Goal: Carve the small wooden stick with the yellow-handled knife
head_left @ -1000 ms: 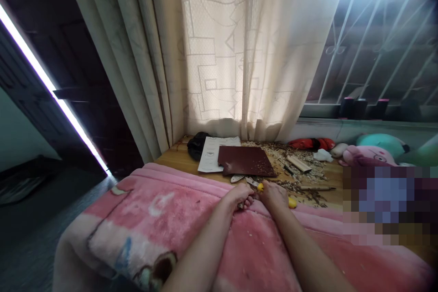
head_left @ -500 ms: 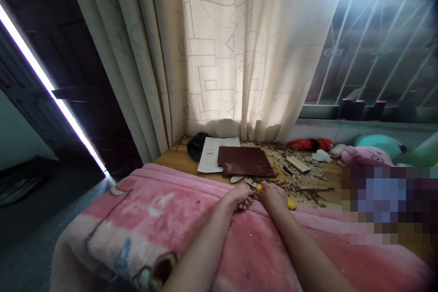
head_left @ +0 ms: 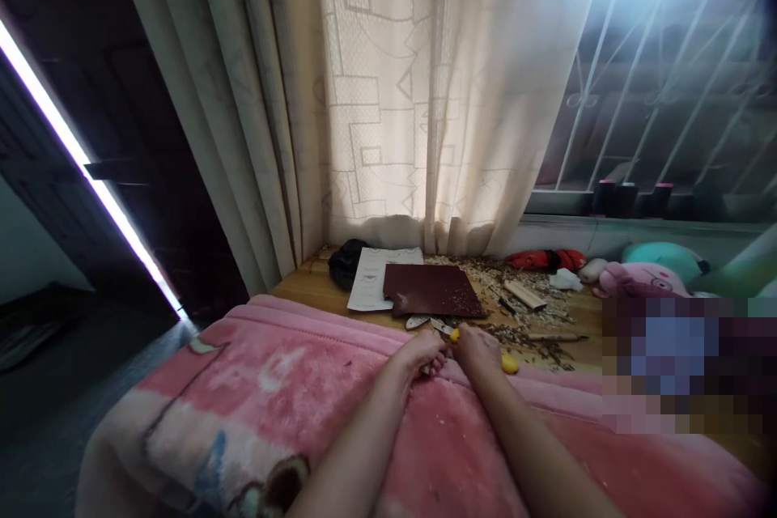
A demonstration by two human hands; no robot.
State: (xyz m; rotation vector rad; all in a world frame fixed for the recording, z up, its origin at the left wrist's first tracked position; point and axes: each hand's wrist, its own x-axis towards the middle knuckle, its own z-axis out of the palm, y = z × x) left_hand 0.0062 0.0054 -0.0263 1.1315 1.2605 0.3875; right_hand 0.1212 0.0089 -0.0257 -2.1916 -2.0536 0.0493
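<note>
- The right hand (head_left: 479, 350) has slid very slightly left along the desk's near edge, so its gap to the left hand (head_left: 423, 353) looks a little narrower.
- The yellow-handled knife (head_left: 509, 363) in the right hand has gone with it, its yellow parts a touch further left.
- The head camera has turned slightly: the desk (head_left: 303, 283), far edge included, and the barred window (head_left: 655, 97) sit further left and a bit lower.
- The pink blanket (head_left: 291, 372) spreads further toward the view's left side.
</note>
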